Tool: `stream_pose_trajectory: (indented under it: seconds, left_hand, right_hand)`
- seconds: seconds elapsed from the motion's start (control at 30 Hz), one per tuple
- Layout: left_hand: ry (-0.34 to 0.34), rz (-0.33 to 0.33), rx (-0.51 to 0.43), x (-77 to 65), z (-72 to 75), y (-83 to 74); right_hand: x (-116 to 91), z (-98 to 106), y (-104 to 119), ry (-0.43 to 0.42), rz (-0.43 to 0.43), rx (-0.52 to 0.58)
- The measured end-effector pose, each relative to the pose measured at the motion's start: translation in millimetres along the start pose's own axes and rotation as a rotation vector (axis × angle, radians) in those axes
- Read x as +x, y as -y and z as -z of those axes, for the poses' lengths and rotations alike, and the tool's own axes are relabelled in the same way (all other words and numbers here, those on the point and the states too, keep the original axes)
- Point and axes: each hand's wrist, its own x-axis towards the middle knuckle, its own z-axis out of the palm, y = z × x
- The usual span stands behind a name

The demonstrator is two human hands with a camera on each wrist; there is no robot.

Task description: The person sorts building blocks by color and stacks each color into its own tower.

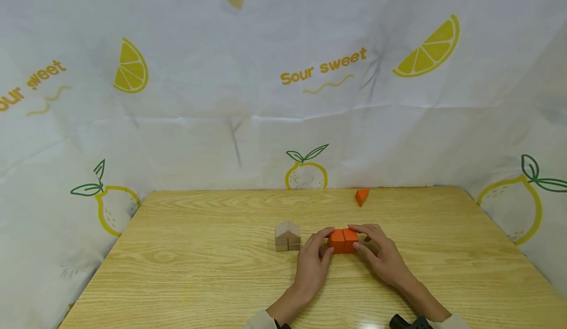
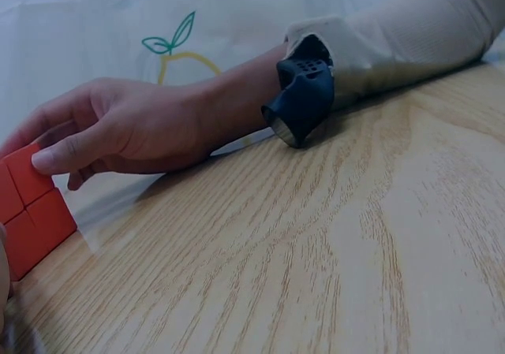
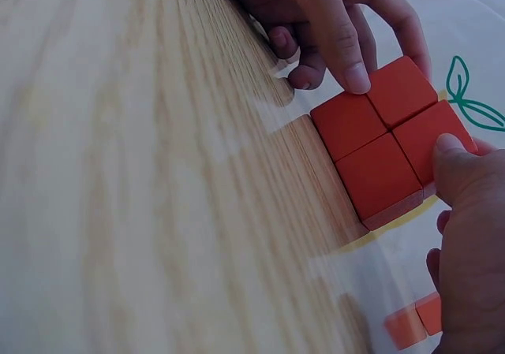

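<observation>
Orange cubes (image 1: pixel 336 241) are stacked two by two on the table, edges meeting. My left hand (image 1: pixel 311 265) pinches their left side, thumb at the front and index finger at the upper back; in the right wrist view this left hand (image 3: pixel 335 23) has its thumb on an upper cube. My right hand (image 1: pixel 384 256) pinches the right side the same way, its thumb (image 3: pixel 450 145) on the front of the other upper cube. Left of the left hand stands a small house of plain wooden blocks (image 1: pixel 287 236) with a triangular block on top.
An orange triangular block (image 1: pixel 362 196) lies near the table's back edge. The wooden table (image 1: pixel 199 270) ends at a white cloth (image 1: pixel 212 147) printed with lemons. Black wrist devices (image 2: pixel 304 94) sit on the forearms.
</observation>
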Motion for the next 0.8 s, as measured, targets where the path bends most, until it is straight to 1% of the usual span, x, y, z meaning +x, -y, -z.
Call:
stream_pose_trajectory:
  seconds: [0.33,0.6,0.8]
  left_hand:
    - [-0.015,-0.019,0.009,1.2,-0.2,-0.9]
    - [0.011,0.029,0.003,0.4,1.5,-4.6]
    - [0.009,0.036,0.007,0.5,1.3,-5.2]
  right_hand:
    - [0.7,0.3,-2.0,-0.005,0.012,0.007]
    - [-0.4,0.1,-2.6,-0.001,0.013,0.013]
    - [-0.7,0.5,-1.7,-0.001,0.005,0.018]
